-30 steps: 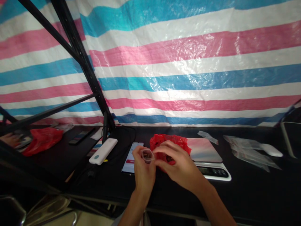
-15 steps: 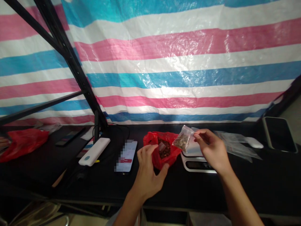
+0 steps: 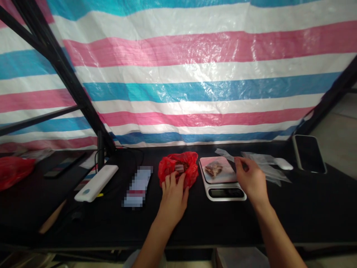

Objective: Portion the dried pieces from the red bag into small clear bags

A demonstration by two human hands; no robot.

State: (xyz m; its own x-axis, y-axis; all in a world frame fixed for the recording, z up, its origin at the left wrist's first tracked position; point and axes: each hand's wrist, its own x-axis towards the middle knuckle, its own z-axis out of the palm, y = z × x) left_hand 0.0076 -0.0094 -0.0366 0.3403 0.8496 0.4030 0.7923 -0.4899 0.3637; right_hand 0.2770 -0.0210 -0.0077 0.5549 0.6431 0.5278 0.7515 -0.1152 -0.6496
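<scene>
Left hand [image 3: 174,195]: fingers loosely spread, laid on the near side of the red bag [image 3: 178,167], steadying it; no closed grip shows

Right hand [image 3: 249,178]: fingers curled just past the right edge of the scale [image 3: 225,192], at the loose clear bags [image 3: 266,167]; whether it pinches one cannot be told

Red bag: open, dark bits inside, mid-table, touching the scale's left side

Small pouch [image 3: 214,168]: clear, filled with brown matter, lying flat on the scale's pan, free of both hands

Scale: white, display towards the table's near edge; reading too small to tell

Other items on the table [image 3: 195,227]: phone [image 3: 138,186] left of the red bag; white power bank [image 3: 96,183] further left; second red bag [image 3: 13,171] at the far left edge; dark screen [image 3: 309,153] by the right edge; striped tarp [image 3: 195,74] along the far edge

Step in hand, by judgement: weighing, with the filled pouch left alone on the pan and the right hand among the empty bags

Next move, by judgement: calls for parting a single thin bag from the pile without nudging the pan, while the left hand keeps the red bag's mouth open
</scene>
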